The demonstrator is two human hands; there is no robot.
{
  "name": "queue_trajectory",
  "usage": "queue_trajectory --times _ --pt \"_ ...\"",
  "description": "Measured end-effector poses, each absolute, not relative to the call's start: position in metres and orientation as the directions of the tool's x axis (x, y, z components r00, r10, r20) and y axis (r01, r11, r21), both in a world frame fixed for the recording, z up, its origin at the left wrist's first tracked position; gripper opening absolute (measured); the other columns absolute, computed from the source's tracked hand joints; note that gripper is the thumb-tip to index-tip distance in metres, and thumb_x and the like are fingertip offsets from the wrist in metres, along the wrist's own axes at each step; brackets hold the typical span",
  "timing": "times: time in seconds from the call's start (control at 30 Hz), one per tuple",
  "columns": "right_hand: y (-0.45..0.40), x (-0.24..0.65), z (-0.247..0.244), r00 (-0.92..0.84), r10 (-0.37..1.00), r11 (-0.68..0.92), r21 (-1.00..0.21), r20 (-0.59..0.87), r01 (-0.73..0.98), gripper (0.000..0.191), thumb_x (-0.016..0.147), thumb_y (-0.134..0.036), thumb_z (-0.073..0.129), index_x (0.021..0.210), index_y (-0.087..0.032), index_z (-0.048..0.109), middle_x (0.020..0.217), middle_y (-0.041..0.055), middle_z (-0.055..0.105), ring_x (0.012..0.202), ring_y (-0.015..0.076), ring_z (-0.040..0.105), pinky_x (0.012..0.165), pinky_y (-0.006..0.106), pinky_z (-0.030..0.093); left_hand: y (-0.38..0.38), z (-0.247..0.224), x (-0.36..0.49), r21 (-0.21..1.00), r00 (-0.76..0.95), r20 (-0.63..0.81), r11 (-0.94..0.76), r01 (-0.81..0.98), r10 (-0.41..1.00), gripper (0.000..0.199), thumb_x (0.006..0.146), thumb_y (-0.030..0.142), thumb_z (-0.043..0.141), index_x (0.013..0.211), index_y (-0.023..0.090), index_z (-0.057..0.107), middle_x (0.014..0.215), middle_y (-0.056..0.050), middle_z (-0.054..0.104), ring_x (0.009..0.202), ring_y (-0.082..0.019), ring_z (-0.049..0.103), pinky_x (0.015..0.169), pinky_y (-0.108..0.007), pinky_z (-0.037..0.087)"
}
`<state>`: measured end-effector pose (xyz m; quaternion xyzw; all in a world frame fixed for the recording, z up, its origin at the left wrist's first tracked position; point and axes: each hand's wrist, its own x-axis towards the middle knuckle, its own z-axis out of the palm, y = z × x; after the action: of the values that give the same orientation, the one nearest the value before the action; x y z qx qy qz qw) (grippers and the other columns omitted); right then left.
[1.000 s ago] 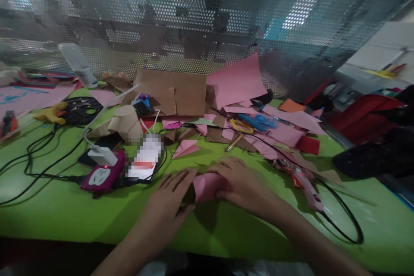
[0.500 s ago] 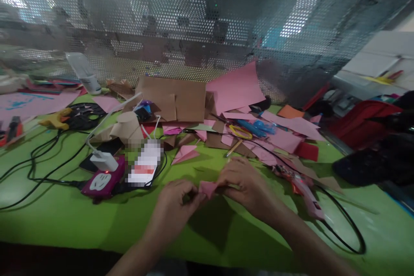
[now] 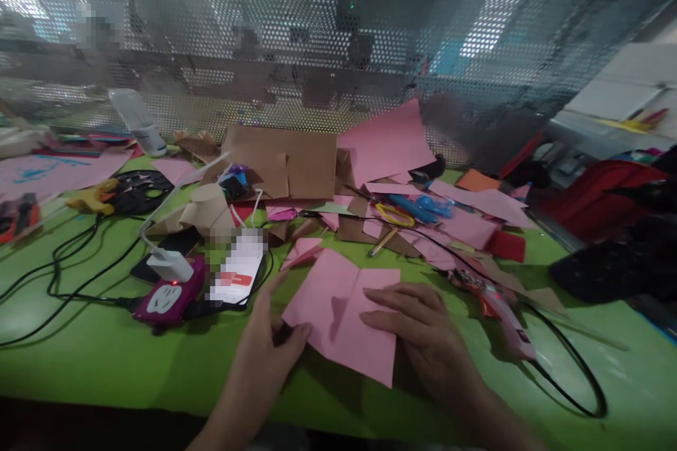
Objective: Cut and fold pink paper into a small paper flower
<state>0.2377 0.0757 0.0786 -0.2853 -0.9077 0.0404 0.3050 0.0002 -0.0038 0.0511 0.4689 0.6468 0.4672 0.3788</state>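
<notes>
Here we face a perforated screen (image 3: 296, 70) rising behind a cluttered green table (image 3: 132, 366), with brown cardboard (image 3: 309, 162) propped at the back. Near the table's front edge, between our hands, is a creased pink sheet (image 3: 322, 303), opened out with a fold down its middle. Our left hand (image 3: 272, 338) is half open, pinching the sheet's left corner, thumb on top. Our right hand (image 3: 423, 324) lays slightly spread fingers across the right half; its thumb is hidden, so we cannot tell whether it grips. A pink glue gun (image 3: 510, 331) lies to the right, a phone (image 3: 244, 264) to the left, and a slim stick (image 3: 384, 242) beyond.
</notes>
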Motion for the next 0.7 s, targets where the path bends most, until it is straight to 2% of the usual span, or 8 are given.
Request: queue_trajectory --times 0.07,0.13,0.2,0.3,0.37,0.5,0.63,0.7 --pt "0.071 0.244 0.071 -0.627 0.609 0.793 -0.357 0.486 0.493 0.033 0.091 -0.013 0.048 0.093 -0.031 0.075 0.11 0.0025 0.075 0.103 0.0222 0.065 0.087 0.041 0.051 -0.013 0.053 -0.005 0.884 -0.136 0.039 0.03 0.467 0.99 0.06 0.083 0.026 0.06 0.14 0.026 0.041 0.074 0.001 0.063 0.067 -0.02 0.062 0.064 -0.034 0.052" --pt "0.067 0.25 0.065 -0.581 0.686 0.725 -0.477 0.437 0.497 0.029 0.091 -0.016 0.05 0.086 -0.028 0.075 0.11 0.0053 0.074 0.103 0.0224 0.067 0.089 0.04 0.053 -0.02 0.055 -0.01 0.738 0.014 0.121 -0.099 0.667 0.993 0.062 0.078 0.023 0.066 0.136 0.032 0.048 0.105 -0.005 0.065 0.095 -0.025 0.063 0.082 -0.043 0.053" --pt "0.064 0.254 0.06 -0.547 0.752 0.646 -0.575 0.367 0.502 0.024 0.09 -0.019 0.053 0.085 -0.027 0.075 0.114 0.0072 0.073 0.103 0.0228 0.068 0.088 0.039 0.055 -0.024 0.058 -0.013 0.571 0.145 0.172 -0.219 0.792 0.974 0.073 0.069 0.022 0.075 0.136 0.035 0.048 0.136 -0.008 0.051 0.122 -0.033 0.05 0.097 -0.053 0.045" --pt "0.062 0.259 0.059 -0.549 0.782 0.592 -0.627 0.294 0.506 0.02 0.088 -0.018 0.056 0.088 -0.025 0.074 0.116 0.0077 0.072 0.105 0.0227 0.068 0.088 0.039 0.055 -0.026 0.059 -0.009 0.426 0.368 0.154 -0.398 0.812 0.917 0.094 0.062 0.031 0.082 0.144 0.036 0.036 0.157 -0.008 0.026 0.139 -0.038 0.03 0.106 -0.06 0.033" --pt "0.062 0.261 0.061 -0.587 0.755 0.621 -0.604 0.292 0.499 0.02 0.089 -0.017 0.056 0.091 -0.026 0.074 0.116 0.0072 0.072 0.109 0.0228 0.066 0.094 0.041 0.052 -0.026 0.059 -0.004 0.381 0.465 0.132 -0.478 0.791 0.875 0.097 0.063 0.033 0.082 0.146 0.037 0.032 0.159 -0.005 0.023 0.142 -0.036 0.024 0.11 -0.061 0.027" --pt "0.066 0.267 0.063 -0.665 0.701 0.677 -0.535 0.258 0.505 0.021 0.089 -0.016 0.056 0.096 -0.027 0.073 0.12 0.0056 0.071 0.12 0.0238 0.059 0.102 0.046 0.045 -0.024 0.058 0.002 0.35 0.459 0.122 -0.471 0.81 0.88 0.083 0.068 0.028 0.077 0.142 0.036 0.039 0.145 -0.003 0.047 0.139 -0.033 0.03 0.113 -0.061 0.017" --pt "0.068 0.277 0.06 -0.713 0.678 0.686 -0.5 0.177 0.529 0.025 0.089 -0.016 0.057 0.106 -0.028 0.07 0.127 0.0042 0.067 0.126 0.0234 0.054 0.104 0.046 0.042 -0.021 0.056 0.002 0.403 0.431 0.145 -0.451 0.796 0.891 0.058 0.076 0.022 0.067 0.131 0.035 0.053 0.13 -0.002 0.059 0.127 -0.028 0.045 0.112 -0.055 0.021" --pt "0.069 0.281 0.06 -0.725 0.674 0.68 -0.507 0.146 0.53 0.027 0.09 -0.016 0.055 0.11 -0.029 0.069 0.128 0.0039 0.066 0.127 0.0231 0.053 0.105 0.047 0.04 -0.017 0.055 0.0 0.436 0.425 0.161 -0.45 0.779 0.891 0.053 0.078 0.013 0.06 0.127 0.034 0.057 0.127 -0.001 0.062 0.121 -0.025 0.051 0.11 -0.052 0.026"
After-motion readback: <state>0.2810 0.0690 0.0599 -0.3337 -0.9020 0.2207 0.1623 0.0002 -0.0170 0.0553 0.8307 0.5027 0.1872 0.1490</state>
